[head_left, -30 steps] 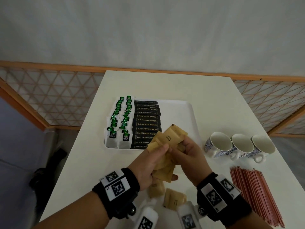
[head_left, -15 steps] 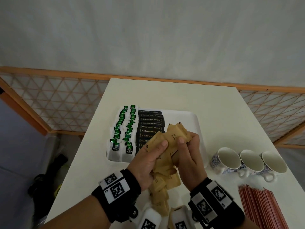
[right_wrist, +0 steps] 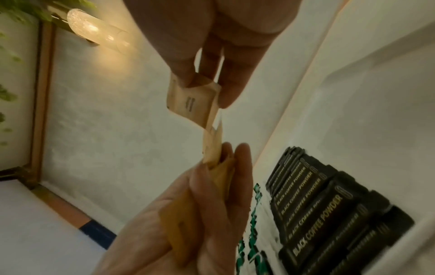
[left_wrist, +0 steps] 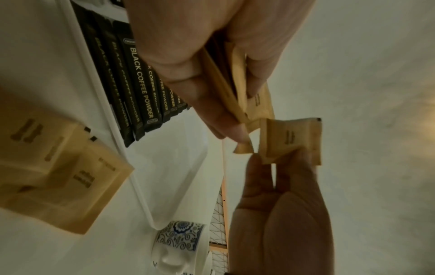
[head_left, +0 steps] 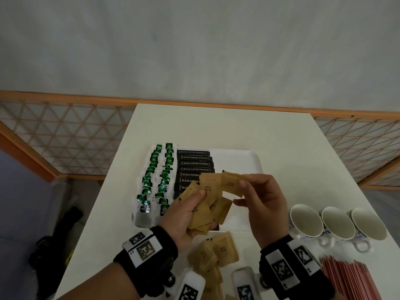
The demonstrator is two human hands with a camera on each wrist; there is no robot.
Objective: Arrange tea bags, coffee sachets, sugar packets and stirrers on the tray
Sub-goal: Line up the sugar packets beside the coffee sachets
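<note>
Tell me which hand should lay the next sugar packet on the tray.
Right, probably. The right hand pinches one single sugar packet above the tray's bare right part, beside the coffee sachets. The left hand grips a whole bunch of packets, so it would have to sort them first.

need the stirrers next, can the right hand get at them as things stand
Probably not yet: the right hand pinches a sugar packet. The red stirrers lie uncovered on the table beside that wrist, so the path looks free.
</note>
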